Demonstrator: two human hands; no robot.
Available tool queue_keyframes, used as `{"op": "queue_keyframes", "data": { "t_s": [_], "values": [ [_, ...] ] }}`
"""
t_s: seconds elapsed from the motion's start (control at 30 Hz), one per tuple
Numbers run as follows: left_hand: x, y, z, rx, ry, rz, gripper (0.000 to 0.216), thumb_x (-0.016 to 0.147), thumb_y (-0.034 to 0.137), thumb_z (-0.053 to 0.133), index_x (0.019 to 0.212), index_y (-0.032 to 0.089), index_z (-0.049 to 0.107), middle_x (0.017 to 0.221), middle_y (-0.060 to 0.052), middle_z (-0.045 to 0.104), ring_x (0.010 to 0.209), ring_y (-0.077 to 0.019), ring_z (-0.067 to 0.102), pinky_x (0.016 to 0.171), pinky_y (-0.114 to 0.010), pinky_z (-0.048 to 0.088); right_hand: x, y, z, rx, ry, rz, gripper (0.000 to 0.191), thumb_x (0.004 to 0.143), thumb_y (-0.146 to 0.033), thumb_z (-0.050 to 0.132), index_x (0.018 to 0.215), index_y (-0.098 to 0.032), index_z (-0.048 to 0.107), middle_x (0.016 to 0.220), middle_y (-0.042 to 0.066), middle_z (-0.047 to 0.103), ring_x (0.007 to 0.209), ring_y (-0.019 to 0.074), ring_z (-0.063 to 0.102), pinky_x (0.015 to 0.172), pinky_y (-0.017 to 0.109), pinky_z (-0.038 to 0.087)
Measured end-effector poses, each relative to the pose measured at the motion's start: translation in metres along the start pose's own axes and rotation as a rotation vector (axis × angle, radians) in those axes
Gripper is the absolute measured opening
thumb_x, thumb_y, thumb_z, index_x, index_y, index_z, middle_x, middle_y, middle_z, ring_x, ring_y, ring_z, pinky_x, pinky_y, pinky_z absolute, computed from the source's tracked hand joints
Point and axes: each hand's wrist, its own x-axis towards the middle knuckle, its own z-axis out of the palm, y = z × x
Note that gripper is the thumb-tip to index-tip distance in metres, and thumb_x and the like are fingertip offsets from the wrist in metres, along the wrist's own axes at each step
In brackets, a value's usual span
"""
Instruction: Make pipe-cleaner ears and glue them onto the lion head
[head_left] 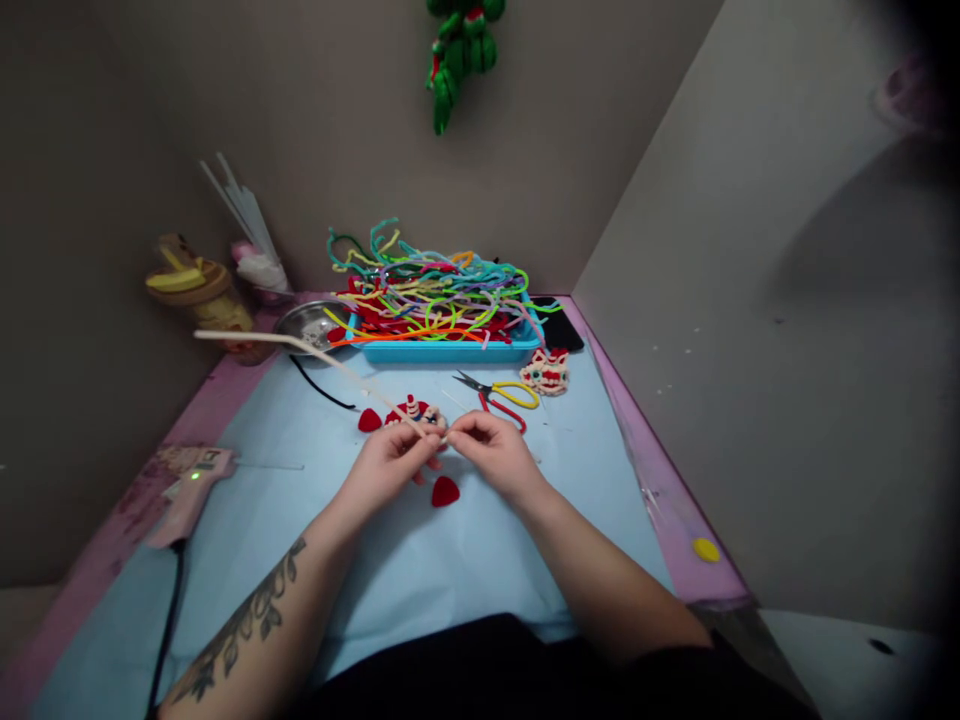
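Note:
My left hand [390,462] and my right hand [495,455] meet over the light blue table [390,560], fingers pinched together on one end of a long cream pipe cleaner [300,347] that runs up and left from them. A small red-and-white pipe-cleaner piece [411,408] sits just behind my fingers. Red heart-shaped pieces lie beside it, one [369,421] to the left and one [445,491] below my hands.
Behind my hands lie scissors with yellow and red handles [504,396] and a finished red-and-white figure [546,372]. A blue tray [448,350] holds several coloured pipe cleaners. A metal bowl [309,322], a cup and a glue gun [187,490] stand at the left. Walls enclose the table.

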Motion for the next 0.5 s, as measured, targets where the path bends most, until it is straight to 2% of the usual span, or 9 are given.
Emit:
{"op": "queue_keyframes", "data": {
  "t_s": [0.13,0.2,0.27,0.4,0.5],
  "values": [
    [-0.001,0.002,-0.002,0.151,-0.060,0.025,0.035,0.081,0.043,0.059,0.062,0.014,0.063,0.056,-0.002,0.058,0.046,-0.0100,0.051,0.044,-0.021,0.040,0.000,0.005,0.001,-0.001,-0.026,-0.001,0.012,0.073,-0.030,0.068,0.072,-0.018,0.065,0.071,0.001,0.066,0.067,0.0145,0.060,0.067,0.028,0.048],
    [-0.001,0.003,-0.005,0.200,-0.078,0.044,0.037,0.083,0.040,0.056,0.056,0.015,0.058,0.053,-0.001,0.055,0.045,-0.0090,0.048,0.043,-0.020,0.038,0.000,0.004,0.000,-0.048,-0.037,-0.018,0.011,0.074,-0.029,0.067,0.071,-0.018,0.065,0.072,0.002,0.065,0.068,0.0143,0.059,0.068,0.028,0.048],
    [-0.002,0.004,-0.007,0.221,-0.120,0.055,0.035,0.084,0.037,0.053,0.056,0.015,0.056,0.055,0.000,0.055,0.044,-0.0081,0.045,0.043,-0.020,0.035,-0.001,0.000,-0.001,-0.128,-0.037,-0.057,0.011,0.074,-0.029,0.066,0.076,-0.018,0.067,0.077,0.003,0.064,0.069,0.0138,0.057,0.066,0.027,0.046],
    [-0.003,-0.001,-0.005,0.283,-0.388,0.085,0.024,0.081,0.028,0.052,0.064,0.015,0.060,0.057,0.000,0.056,0.049,-0.0098,0.048,0.047,-0.020,0.037,-0.002,-0.013,0.004,-0.272,-0.071,-0.141,0.022,0.071,-0.025,0.068,0.092,-0.019,0.070,0.080,0.001,0.057,0.061,0.0103,0.048,0.058,0.024,0.041],
    [-0.005,-0.005,0.001,0.294,-0.470,0.129,0.016,0.077,0.024,0.056,0.064,0.015,0.062,0.059,-0.001,0.060,0.054,-0.0121,0.051,0.050,-0.021,0.039,-0.003,-0.019,0.011,-0.266,-0.124,-0.136,0.008,0.069,-0.022,0.066,0.075,-0.018,0.067,0.073,0.000,0.055,0.062,0.0106,0.048,0.058,0.024,0.040]
  ]
}}
